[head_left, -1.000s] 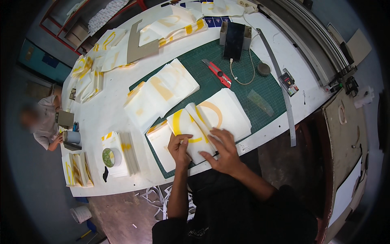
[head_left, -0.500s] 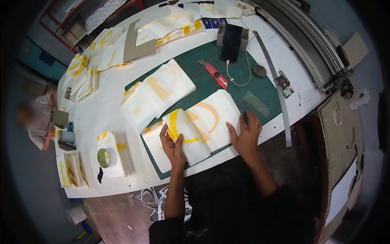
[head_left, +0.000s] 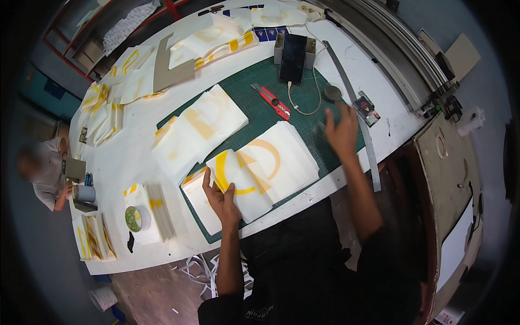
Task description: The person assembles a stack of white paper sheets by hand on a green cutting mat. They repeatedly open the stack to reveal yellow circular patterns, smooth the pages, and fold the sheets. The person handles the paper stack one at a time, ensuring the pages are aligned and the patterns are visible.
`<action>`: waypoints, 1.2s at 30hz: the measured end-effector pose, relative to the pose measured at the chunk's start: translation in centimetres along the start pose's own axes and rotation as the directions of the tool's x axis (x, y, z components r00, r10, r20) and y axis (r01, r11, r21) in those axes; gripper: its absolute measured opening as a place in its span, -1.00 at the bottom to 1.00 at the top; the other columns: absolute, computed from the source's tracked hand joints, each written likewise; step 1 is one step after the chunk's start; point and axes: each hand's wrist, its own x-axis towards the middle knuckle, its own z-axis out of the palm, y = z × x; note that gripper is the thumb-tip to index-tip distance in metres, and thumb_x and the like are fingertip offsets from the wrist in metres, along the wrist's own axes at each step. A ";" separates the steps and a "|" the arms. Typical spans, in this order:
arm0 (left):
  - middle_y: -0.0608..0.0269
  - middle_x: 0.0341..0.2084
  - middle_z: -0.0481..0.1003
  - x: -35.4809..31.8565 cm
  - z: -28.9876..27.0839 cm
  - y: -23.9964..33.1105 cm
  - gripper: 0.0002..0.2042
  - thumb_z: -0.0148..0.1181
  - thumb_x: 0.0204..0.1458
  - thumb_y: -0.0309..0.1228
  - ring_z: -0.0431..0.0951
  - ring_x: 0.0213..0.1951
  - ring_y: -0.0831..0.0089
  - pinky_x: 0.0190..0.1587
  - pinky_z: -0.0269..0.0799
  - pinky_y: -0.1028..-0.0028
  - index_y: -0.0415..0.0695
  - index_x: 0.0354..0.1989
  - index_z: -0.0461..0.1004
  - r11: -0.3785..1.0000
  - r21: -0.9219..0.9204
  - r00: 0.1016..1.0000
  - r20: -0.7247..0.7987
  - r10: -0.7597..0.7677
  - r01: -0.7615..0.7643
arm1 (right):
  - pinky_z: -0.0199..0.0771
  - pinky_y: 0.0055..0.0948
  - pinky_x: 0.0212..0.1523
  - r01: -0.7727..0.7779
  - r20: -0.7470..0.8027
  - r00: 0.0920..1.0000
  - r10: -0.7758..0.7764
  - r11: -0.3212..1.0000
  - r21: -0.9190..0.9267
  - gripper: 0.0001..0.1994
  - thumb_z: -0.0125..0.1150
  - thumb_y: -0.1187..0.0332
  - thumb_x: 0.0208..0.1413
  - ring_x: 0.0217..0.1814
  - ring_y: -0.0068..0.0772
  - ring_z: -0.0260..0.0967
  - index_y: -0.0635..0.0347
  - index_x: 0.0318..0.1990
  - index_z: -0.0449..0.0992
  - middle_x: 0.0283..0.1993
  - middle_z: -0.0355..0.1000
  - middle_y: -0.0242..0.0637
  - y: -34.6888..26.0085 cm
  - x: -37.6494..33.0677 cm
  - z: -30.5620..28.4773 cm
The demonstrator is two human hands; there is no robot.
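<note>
Loose white paper strips (head_left: 201, 273) are heaped at bottom middle. Just above, the left hand (head_left: 223, 203) is on the left part of a white-and-yellow sheet stack (head_left: 284, 157), mid-frame, thumb and fingers apart; can't tell if it's actually pinching. Right hand (head_left: 343, 130) is blurry, fingers spread, looks like it's holding nothing, and it blocks part of the green mat (head_left: 259, 76) right of center. Steel ruler (head_left: 370, 149) runs just beside it, dark puck (head_left: 332, 93) right above. Farther up: another sheet pile (head_left: 203, 120), red cutter (head_left: 273, 103), then a phone (head_left: 293, 57). Co-worker (head_left: 49, 168) at far left.
</note>
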 end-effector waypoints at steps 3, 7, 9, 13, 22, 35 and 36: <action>-0.28 0.20 0.44 0.3 0.3 -0.4 -0.22 0.06 0.06 -0.66 0.48 0.20 0.17 0.31 0.30 0.28 -0.19 0.53 -0.02 0.999 0.019 0.998 0.032 0.048 -0.048 | 0.50 0.10 -0.03 -0.266 0.089 0.958 0.273 0.961 -0.075 -0.59 0.40 0.14 0.18 0.00 0.20 0.54 0.39 -0.09 0.57 -0.07 0.54 0.20 5.9 5.9 2.0; -0.20 0.20 0.44 0.2 -0.5 -0.8 -0.27 0.06 0.10 -0.72 0.51 0.17 0.24 0.26 0.37 0.35 -0.17 0.51 0.05 0.998 -0.016 0.997 0.031 0.067 -0.066 | 0.61 -0.18 -0.39 -0.565 0.400 0.706 0.584 0.805 -0.179 -0.50 0.54 0.03 0.08 -0.35 -0.14 0.62 0.44 -0.35 0.59 -0.34 0.60 0.04 6.3 10.7 2.3; -0.18 0.19 0.45 0.3 -0.3 -0.8 -0.28 0.06 0.10 -0.73 0.50 0.17 0.26 0.26 0.37 0.36 -0.19 0.50 0.07 0.997 -0.016 0.997 0.029 0.076 -0.076 | 0.46 -0.42 -0.72 -0.608 0.524 0.608 0.596 0.774 -0.175 -0.47 0.61 0.01 0.01 -0.70 -0.42 0.47 0.39 -0.50 0.56 -0.62 0.52 -0.20 7.1 11.7 2.8; -0.17 0.20 0.43 0.3 -0.4 -0.8 -0.30 0.08 0.11 -0.73 0.49 0.20 0.27 0.31 0.32 0.36 -0.23 0.48 0.09 0.999 -0.013 0.997 0.051 0.052 -0.051 | 0.49 -0.42 -0.68 -0.655 0.552 0.583 0.596 0.747 -0.115 -0.54 0.55 0.09 0.10 -0.64 -0.41 0.51 0.39 -0.45 0.56 -0.57 0.54 -0.20 9.0 11.8 3.8; -0.23 0.22 0.42 0.5 -0.2 -1.2 -0.30 0.08 0.07 -0.69 0.48 0.21 0.22 0.34 0.31 0.32 -0.24 0.47 0.09 0.997 0.040 0.997 0.043 0.062 -0.064 | 0.56 -0.06 -0.38 -0.214 0.064 0.972 0.224 0.968 -0.134 -0.58 0.22 0.11 0.35 -0.41 0.13 0.61 0.40 -0.32 0.61 -0.45 0.57 0.13 6.9 7.7 0.8; -0.14 0.25 0.39 0.3 -0.4 -1.1 -0.37 0.07 0.06 -0.67 0.42 0.27 0.22 0.37 0.24 0.33 -0.26 0.40 0.22 0.993 0.089 0.996 0.043 0.080 -0.083 | 0.49 0.01 -0.04 -0.049 0.333 0.942 0.046 0.999 0.000 -0.55 0.42 0.16 0.19 -0.10 0.16 0.51 0.49 -0.06 0.58 -0.18 0.51 0.20 -7.3 -8.4 -4.3; -0.10 0.23 0.40 0.2 -0.3 -1.1 -0.42 0.09 0.07 -0.67 0.43 0.24 0.24 0.35 0.26 0.34 -0.27 0.36 0.28 0.992 0.091 0.996 0.031 0.083 -0.086 | 0.47 0.03 -0.01 -0.129 0.373 0.921 0.107 0.991 0.035 -0.52 0.42 0.13 0.18 -0.08 0.18 0.49 0.50 -0.05 0.58 -0.17 0.50 0.20 -7.3 -8.6 -4.1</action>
